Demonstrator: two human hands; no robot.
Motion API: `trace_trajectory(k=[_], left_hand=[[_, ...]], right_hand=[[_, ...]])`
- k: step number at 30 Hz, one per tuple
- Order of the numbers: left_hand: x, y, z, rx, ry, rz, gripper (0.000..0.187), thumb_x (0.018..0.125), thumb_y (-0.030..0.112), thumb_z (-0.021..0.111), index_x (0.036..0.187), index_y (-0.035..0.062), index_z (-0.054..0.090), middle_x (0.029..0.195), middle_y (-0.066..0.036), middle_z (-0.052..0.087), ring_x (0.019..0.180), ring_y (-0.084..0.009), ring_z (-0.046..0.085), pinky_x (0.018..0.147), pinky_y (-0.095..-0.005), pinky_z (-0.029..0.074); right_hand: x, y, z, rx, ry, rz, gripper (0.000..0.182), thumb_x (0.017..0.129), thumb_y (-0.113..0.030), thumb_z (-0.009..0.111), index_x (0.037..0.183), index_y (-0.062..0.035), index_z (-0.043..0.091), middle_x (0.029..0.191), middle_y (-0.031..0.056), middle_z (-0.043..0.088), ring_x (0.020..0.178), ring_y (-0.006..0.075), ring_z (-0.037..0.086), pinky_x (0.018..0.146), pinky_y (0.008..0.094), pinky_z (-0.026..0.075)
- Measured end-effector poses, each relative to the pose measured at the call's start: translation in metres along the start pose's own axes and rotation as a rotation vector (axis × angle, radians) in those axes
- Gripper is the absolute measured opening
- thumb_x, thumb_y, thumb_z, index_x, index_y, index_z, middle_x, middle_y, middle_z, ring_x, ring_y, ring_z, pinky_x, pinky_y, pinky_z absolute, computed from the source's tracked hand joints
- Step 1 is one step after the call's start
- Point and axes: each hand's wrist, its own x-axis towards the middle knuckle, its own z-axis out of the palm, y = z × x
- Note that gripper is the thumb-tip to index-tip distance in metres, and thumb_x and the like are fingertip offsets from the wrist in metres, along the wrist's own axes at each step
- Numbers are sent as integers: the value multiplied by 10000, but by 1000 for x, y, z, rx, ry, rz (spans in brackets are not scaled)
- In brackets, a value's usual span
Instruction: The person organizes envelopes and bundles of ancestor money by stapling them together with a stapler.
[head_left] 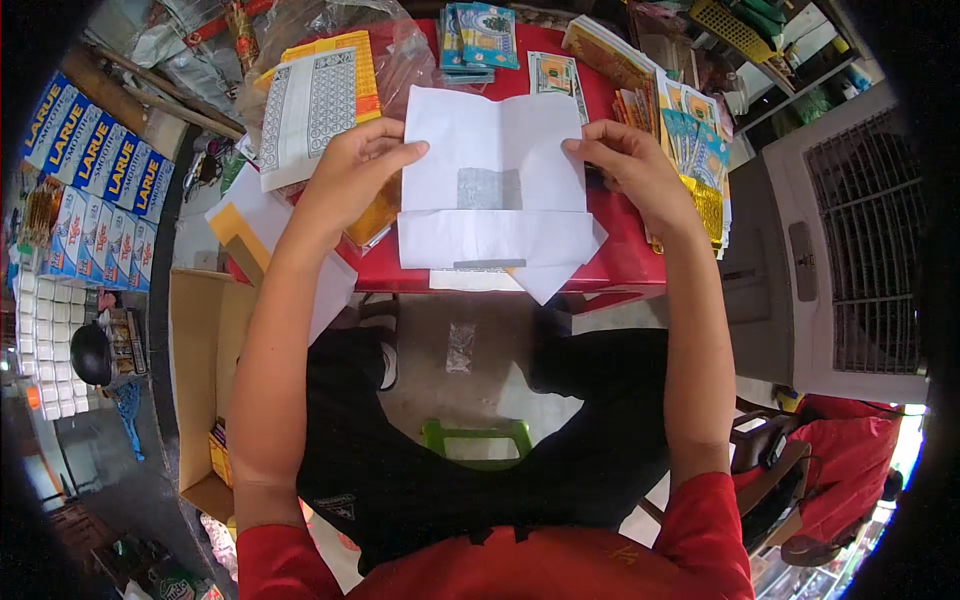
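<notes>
A white paper sheet [450, 125], its lower part folded up into a band, is held upright over the front of the red table [380, 265]. My left hand [365, 165] pinches its left edge between thumb and fingers. On the right edge, my right hand [630, 165] grips it the same way. A greyish printed patch [488, 188] shows in the sheet's middle. Behind my left hand lies a black-and-white patterned sheet [310, 110] on yellow and orange papers [365, 75]. White paper corners stick out below the held sheet.
Blue printed notes [480, 40] and a green-and-white note [555, 75] lie at the table's back. Fanned blue notes and a gold bundle [708, 205] are at its right. A cardboard box [200, 340] stands left, a grey louvred unit [840, 240] right, a green stool [478, 440] below.
</notes>
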Motion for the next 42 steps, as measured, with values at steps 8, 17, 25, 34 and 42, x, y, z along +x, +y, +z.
trace_trajectory(k=[8, 17, 25, 34, 42], left_hand=[[-2, 5, -8, -149, -48, -170, 289, 970, 278, 625, 1139, 45, 600, 947, -29, 729, 479, 13, 302, 415, -144, 209], [1, 2, -9, -168, -117, -123, 187, 990, 256, 569, 986, 71, 543, 1190, -117, 722, 428, 5, 275, 363, -154, 209], [-2, 6, -2, -173, -104, -117, 212, 979, 261, 576, 1051, 67, 534, 1221, -144, 705, 448, 4, 295, 375, -160, 222], [9, -6, -1, -508, -122, -149, 196, 1018, 252, 500, 1020, 56, 515, 1359, -161, 623, 451, 3, 286, 379, -142, 255], [9, -7, -5, -488, -121, -180, 216, 1027, 267, 491, 971, 59, 508, 1343, -149, 636, 444, 2, 286, 381, -140, 264]], right_hand=[[-2, -6, -6, 218, -62, 145, 114, 940, -196, 652, 998, -99, 640, 891, 30, 731, 543, 35, 421, 460, 153, 297], [2, 0, -10, 249, -104, 166, 179, 974, -187, 600, 1104, -64, 588, 1037, 99, 758, 547, 43, 449, 457, 132, 338], [1, 1, -8, 363, -166, 98, 228, 996, -199, 542, 1137, -23, 582, 1122, 132, 738, 578, 46, 490, 483, 141, 367], [11, 14, -13, 463, -212, 139, 227, 1021, -192, 513, 1129, -5, 583, 1158, 136, 726, 624, 36, 524, 471, 141, 364], [12, 17, -11, 484, -165, 165, 234, 1025, -208, 507, 1143, -11, 553, 1179, 142, 718, 654, 27, 532, 465, 138, 372]])
